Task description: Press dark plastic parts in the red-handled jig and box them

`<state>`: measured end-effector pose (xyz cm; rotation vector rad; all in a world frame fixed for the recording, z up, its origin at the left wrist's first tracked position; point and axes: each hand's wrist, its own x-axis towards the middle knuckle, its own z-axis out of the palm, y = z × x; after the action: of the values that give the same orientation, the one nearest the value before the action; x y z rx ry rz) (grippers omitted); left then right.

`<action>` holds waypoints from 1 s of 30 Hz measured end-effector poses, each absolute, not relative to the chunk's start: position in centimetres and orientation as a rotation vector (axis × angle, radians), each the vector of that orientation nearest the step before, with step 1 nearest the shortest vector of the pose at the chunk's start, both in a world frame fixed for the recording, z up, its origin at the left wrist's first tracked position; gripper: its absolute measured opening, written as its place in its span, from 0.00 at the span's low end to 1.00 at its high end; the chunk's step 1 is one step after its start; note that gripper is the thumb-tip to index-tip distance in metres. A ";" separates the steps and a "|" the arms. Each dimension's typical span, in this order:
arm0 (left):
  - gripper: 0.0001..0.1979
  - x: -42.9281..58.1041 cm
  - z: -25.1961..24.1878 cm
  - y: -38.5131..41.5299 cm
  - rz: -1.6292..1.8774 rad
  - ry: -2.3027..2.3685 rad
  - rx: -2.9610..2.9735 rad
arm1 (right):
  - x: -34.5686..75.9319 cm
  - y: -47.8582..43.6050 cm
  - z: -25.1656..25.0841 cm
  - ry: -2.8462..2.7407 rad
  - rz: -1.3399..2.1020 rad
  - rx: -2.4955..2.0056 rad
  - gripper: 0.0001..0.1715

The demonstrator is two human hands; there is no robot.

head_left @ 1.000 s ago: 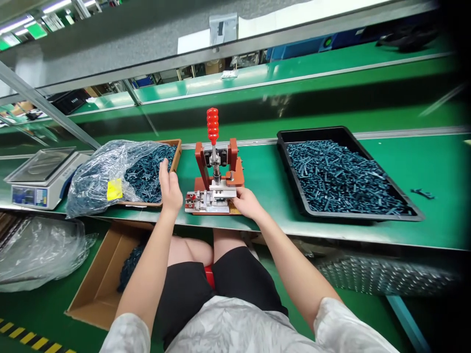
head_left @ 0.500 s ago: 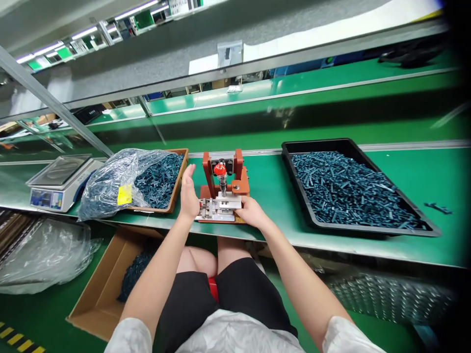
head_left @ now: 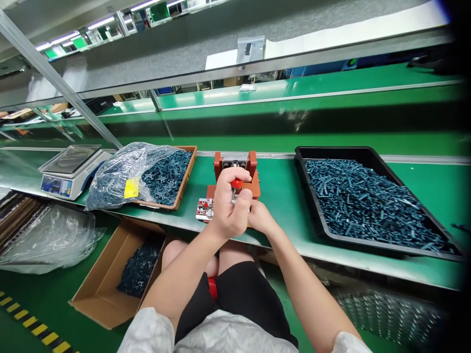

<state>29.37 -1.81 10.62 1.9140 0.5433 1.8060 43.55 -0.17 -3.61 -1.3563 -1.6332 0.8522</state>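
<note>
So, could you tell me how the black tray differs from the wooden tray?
The black tray is much larger than the wooden tray. The black tray's parts lie uncovered, while a clear plastic bag covers part of the wooden tray. The black tray is black, the wooden tray brown. Both hold dark blue-green parts and sit on the green bench.

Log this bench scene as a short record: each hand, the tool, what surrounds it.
Left hand: closed around the red handle of the toggle press
Right hand: at the press base, fingers hidden
Base: silver fixture on orange-red plate
Bench right: black tray of dark teal parts
Bench left: wooden tray, clear plastic bag, digital scale
Under bench: cardboard box holding dark parts
</note>
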 end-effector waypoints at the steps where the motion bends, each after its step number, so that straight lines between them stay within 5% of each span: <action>1: 0.12 29.4 10.7 -1.4 1.809 0.550 1.945 | 43.6 -0.2 -3.6 -1.638 0.865 -1.347 0.16; 11: 0.20 30.3 16.1 7.7 1.539 0.625 1.943 | 43.4 -0.4 -4.5 -1.683 0.705 -1.405 0.12; 16: 0.18 24.4 6.7 3.6 1.712 1.118 2.006 | 42.2 -1.7 -4.5 -1.718 0.474 -1.293 0.18; 21: 0.11 18.8 -2.6 2.9 1.119 1.277 2.016 | 41.9 -1.8 -4.1 -1.779 0.528 -1.372 0.18; 30: 0.25 18.2 -3.2 3.4 1.401 0.921 0.989 | 41.6 -0.9 -5.0 -1.728 0.558 -1.450 0.16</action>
<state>18.23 3.35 -3.21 0.9886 0.9207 1.4010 41.60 -0.85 -5.03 -1.4500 -1.7282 0.5577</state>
